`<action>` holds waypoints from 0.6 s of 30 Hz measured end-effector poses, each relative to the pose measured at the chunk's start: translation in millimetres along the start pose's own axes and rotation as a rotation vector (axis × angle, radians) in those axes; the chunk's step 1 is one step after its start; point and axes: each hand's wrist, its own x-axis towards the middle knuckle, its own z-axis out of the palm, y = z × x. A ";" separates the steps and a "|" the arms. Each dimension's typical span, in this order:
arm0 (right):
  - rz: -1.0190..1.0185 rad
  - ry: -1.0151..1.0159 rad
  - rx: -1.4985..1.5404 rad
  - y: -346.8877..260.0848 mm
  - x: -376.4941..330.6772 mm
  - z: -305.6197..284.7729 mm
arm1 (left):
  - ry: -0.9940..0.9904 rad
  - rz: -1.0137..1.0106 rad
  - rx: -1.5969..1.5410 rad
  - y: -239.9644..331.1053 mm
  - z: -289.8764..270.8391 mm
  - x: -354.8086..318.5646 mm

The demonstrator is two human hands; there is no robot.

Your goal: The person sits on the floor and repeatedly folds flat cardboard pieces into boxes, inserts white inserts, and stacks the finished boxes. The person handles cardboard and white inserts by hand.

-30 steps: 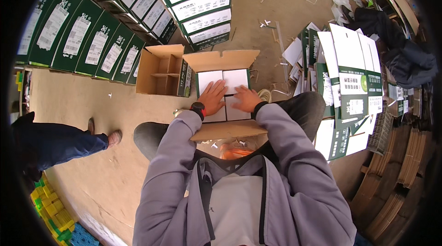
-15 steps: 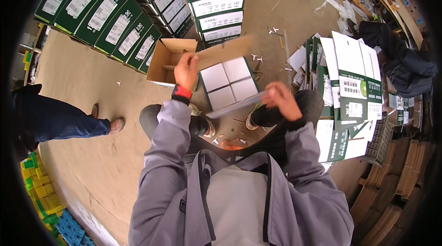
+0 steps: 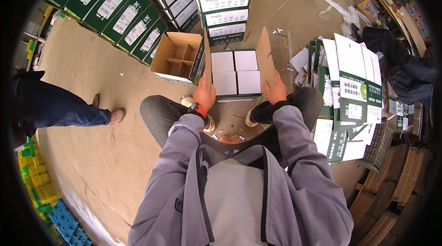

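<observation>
Between my knees stands a green carton (image 3: 237, 96) holding several white boxes (image 3: 224, 61) side by side, with thin dark gaps between them. My left hand (image 3: 204, 94) grips the near end of the carton's brown left flap (image 3: 208, 61), which stands upright. On the other side, my right hand (image 3: 275, 88) pinches the brown right flap (image 3: 264, 50), also upright, near its lower end. Touching the left flap is another open carton (image 3: 177, 57) with brown dividers and compartments showing inside.
Stacked green cartons (image 3: 122, 13) with white labels rise at the far left and ahead. Flattened green-and-white cartons (image 3: 352, 84) are piled to my right. A person's leg (image 3: 69, 103) is at the left. Small white T-shaped pieces (image 3: 277, 31) lie on the floor.
The carton between my knees has turned to sit square to me. Its brown flaps now stand at left and right. My left hand has moved nearer and right, my right hand slightly left.
</observation>
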 end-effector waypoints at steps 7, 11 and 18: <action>-0.279 -0.148 -0.824 -3.9 -17.8 21.9 | -0.129 0.198 0.650 19.3 3.2 4.4; -0.419 -0.144 -0.747 10.1 -4.2 42.7 | -0.253 0.333 0.796 23.2 -0.3 15.9; 0.058 0.058 -0.224 -13.8 75.4 47.7 | -0.217 -0.032 0.296 23.3 -6.4 61.1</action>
